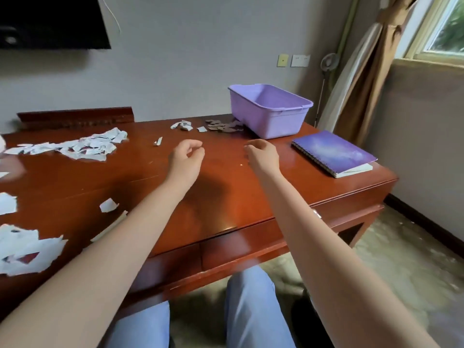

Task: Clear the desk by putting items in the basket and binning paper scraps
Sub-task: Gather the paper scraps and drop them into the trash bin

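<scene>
Torn paper scraps (82, 146) litter the desk's (226, 197) left edge and back-left corner, some cut off by the frame. They look light and flimsy, probably best swept into a heap and pinched up. The left hand (184, 159) and right hand (263, 155) hover mid-desk, fingers loosely curled, holding nothing. The purple basket (271, 109) sits at the back edge, its floor partly hidden. The spiral notebook (331, 151) near the right edge looks stiff enough to lift by its free edge. No bin shows.
</scene>
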{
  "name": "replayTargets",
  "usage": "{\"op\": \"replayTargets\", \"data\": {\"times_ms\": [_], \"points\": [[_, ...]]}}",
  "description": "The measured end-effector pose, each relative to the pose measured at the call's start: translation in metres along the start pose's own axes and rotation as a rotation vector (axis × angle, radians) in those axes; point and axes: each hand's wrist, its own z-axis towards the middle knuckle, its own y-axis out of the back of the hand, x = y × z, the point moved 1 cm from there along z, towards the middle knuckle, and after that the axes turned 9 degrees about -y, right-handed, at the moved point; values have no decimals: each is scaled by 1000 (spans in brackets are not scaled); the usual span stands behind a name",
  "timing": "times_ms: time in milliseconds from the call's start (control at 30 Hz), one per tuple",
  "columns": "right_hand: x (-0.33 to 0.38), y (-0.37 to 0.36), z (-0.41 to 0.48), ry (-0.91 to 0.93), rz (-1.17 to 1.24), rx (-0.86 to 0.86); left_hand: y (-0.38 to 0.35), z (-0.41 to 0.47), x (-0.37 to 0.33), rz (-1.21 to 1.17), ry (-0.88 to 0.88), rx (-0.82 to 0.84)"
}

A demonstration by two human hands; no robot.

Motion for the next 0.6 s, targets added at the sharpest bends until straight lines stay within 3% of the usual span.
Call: {"op": "replayTargets", "data": {"times_ms": [267, 600], "points": [[26, -58, 61, 25, -214, 43, 46, 74, 43, 342, 132, -77], [7, -105, 178, -13, -345, 23, -6, 198, 102, 584, 89, 120]]}}
